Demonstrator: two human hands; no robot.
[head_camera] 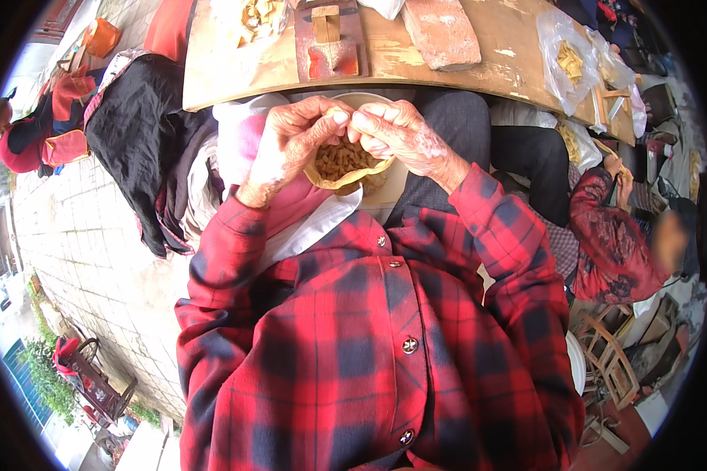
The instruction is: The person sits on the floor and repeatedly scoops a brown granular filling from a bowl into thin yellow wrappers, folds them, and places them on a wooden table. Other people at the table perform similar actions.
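Note:
Over my lap, my left hand (pixel 306 132) and my right hand (pixel 397 132) meet fingertip to fingertip. A small yellowish piece shows at the left fingertips; the fingers hide most of it, and what the right fingers pinch cannot be made out. Right below them is a bowl-like yellow container (pixel 353 179) filled with small brown pieces (pixel 344 160). It rests in or on a larger pale basin (pixel 397 185), where a few more pieces lie beside it. White cloth or paper (pixel 324 224) lies against my shirt, below the container.
Ahead stands a worn wooden table (pixel 383 53) with a red brick (pixel 442 32), a wooden block fixture (pixel 330 53) and plastic bags of yellow pieces (pixel 568 62). Dark clothing (pixel 135 123) is draped at the left. A person in a patterned red jacket (pixel 613 235) sits at the right.

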